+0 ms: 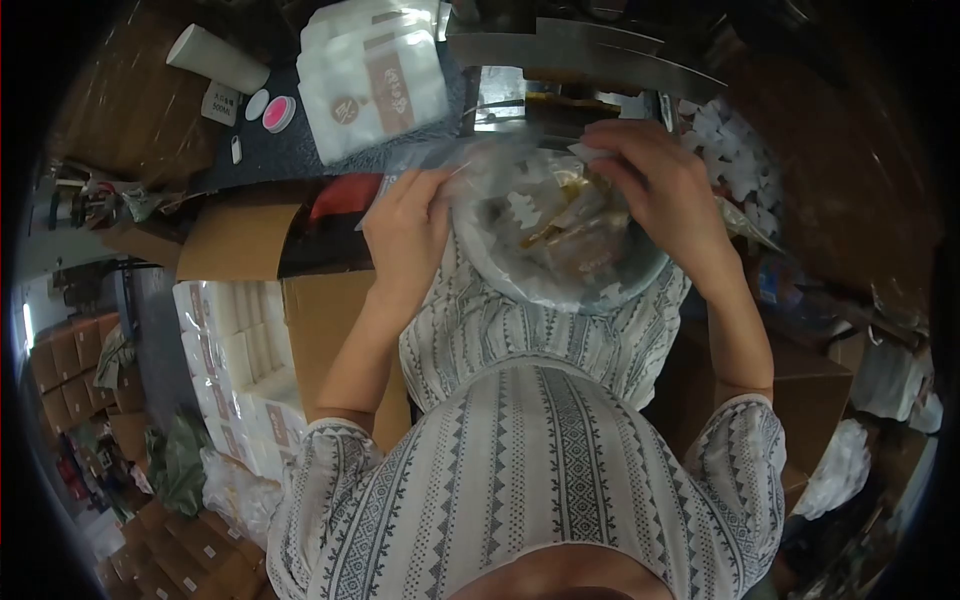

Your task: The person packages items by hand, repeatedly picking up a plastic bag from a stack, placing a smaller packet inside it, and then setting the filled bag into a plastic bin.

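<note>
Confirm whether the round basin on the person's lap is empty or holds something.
The basin holds something: crumpled clear plastic and a pale jagged piece show within its rim. How full, I cannot tell.

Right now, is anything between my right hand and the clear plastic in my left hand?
Nothing visible blocks it. Your right hand, with a small whitish piece at its fingertips, faces the clear plastic in your left hand across an open gap. The basin on your lap appears lower down.
</note>
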`<state>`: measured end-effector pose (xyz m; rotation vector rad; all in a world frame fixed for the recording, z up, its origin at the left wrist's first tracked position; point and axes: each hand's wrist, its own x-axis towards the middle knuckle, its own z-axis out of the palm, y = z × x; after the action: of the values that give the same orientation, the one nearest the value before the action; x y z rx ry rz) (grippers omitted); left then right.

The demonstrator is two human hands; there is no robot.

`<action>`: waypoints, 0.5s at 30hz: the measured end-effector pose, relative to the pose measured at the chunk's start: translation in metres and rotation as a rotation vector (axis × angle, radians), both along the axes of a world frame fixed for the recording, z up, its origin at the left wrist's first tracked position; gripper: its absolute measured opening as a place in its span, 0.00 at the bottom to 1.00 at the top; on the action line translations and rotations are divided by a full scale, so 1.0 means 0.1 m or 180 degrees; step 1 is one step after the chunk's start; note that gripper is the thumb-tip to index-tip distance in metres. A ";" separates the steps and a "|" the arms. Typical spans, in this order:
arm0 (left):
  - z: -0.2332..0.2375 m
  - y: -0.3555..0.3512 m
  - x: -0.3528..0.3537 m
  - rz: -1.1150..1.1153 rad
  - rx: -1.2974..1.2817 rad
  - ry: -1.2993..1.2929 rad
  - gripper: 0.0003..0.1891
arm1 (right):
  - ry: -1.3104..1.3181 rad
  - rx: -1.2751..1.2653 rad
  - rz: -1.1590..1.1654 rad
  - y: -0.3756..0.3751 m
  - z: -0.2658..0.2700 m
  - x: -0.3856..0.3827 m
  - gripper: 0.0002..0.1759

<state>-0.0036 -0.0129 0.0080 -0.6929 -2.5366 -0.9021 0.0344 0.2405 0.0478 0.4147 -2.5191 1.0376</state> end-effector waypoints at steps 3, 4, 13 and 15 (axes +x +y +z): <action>-0.01 0.07 0.04 -0.0583 0.0201 -0.0305 0.06 | 0.0112 0.0136 0.0296 -0.05 -0.03 -0.03 0.12; -0.04 0.11 0.06 -0.0586 0.0195 -0.0311 0.06 | -0.0296 -0.0104 0.0474 -0.06 -0.01 -0.02 0.12; -0.10 0.46 0.07 -0.0674 0.0234 -0.1407 0.07 | -0.0864 -0.0362 -0.0184 0.29 0.05 0.11 0.13; -0.11 0.46 0.07 -0.0593 0.0367 -0.1140 0.07 | -0.0881 -0.0060 -0.0177 0.31 0.06 0.16 0.12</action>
<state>0.0035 0.0334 -0.0031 -0.8030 -2.7283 -1.3306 0.0505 0.2716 0.0543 0.2053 -2.7414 1.1659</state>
